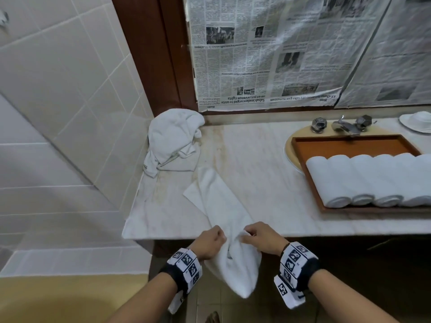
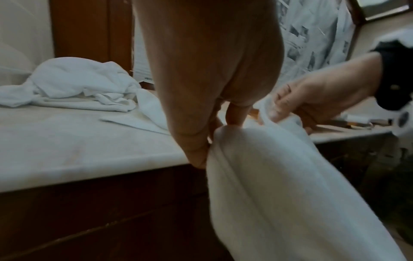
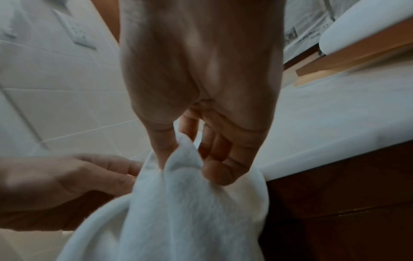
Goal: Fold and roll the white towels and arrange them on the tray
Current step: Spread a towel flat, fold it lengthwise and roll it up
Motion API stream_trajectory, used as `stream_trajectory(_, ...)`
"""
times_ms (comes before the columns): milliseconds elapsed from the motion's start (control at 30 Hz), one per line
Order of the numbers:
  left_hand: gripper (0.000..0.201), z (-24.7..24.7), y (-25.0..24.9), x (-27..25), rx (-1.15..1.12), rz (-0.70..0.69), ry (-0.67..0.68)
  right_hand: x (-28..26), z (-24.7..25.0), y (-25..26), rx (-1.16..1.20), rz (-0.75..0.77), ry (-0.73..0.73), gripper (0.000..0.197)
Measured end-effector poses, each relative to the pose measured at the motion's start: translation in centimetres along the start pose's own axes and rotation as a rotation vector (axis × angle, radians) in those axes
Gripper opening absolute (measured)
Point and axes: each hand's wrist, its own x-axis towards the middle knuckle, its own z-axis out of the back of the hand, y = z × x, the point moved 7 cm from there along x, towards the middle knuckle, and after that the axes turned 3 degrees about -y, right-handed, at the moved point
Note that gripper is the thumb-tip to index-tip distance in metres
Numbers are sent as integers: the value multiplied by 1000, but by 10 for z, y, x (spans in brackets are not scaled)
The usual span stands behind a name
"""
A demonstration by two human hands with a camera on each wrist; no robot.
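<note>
Marble forms the bathroom countertop (image 1: 268, 173), with tiled wall on the left and newspaper sheets (image 1: 291, 52) over the window behind. At its front edge two hands work on one white towel (image 1: 224, 206). On the left hand (image 1: 210, 241) the thumb and fingers (image 2: 198, 155) are curled and pinch a fold of the cloth. On the right hand (image 1: 263, 237) the thumb and fingers (image 3: 219, 174) are also pressed together on a small peak of the towel edge. The two hands are near each other, with the cloth bunched between them.

This towel is long and narrow. Its long axis runs from the far left on the counter toward the person, its far end lies flat on the marble, and its near end hangs down over the front edge below the hands.

One wooden tray (image 1: 349, 142) rests over the sink basin at the right. On it I count five rolled towels (image 1: 363, 178) in view, side by side and touching, their long axes running from far to near, the spiral ends facing the person. The row goes on to the picture edge.

One crumpled heap of white towels (image 1: 173, 138) lies at the far left corner; how many it has I cannot tell. Behind the tray stands one metal faucet (image 1: 345, 125) with two handles
</note>
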Motion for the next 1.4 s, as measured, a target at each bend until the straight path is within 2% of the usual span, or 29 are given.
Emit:
stream_trajectory(133,14,-16,-17,-28,-167,-36,-135,-24,13,-7,63,33,10,28)
stream_trajectory(233,13,-9,-25,-38,-254,-41,-252,-38,32,-19,148,46,-30,25)
stream_trajectory(433,30,19,-19,-40,-349,-22,-432,-51,67,-22,210,128,-146,42)
stream_trajectory(500,20,33,-34,-46,-353,-44,-474,-50,75,-20,227,163,-186,50)
stream_trajectory(600,15,49,-40,-39,-319,-23,-518,-44,79,-17,215,166,-223,35)
stream_trajectory(733,19,50,-29,-9,-277,50,-464,-21,74,-24,249,51,-315,33)
stream_trajectory(867,17,29,-23,11,-199,76,-325,3,47,-40,229,-76,-289,34)
stream_trajectory(1000,16,18,-23,7,-83,58,-330,5,34,-46,156,-94,-280,41)
stream_trajectory(1100,14,10,-19,-1,-115,61,-334,-2,31,-47,146,-96,-244,36)
stream_trajectory(1200,14,0,-13,-7,-170,75,-283,-15,24,-51,159,-101,-198,28)
stream_trajectory(1300,18,-12,-4,-12,-244,56,-213,-27,21,-53,161,-98,-171,29)
stream_trajectory(1400,24,-11,5,-15,-278,35,-209,-36,24,-54,162,-94,-188,32)
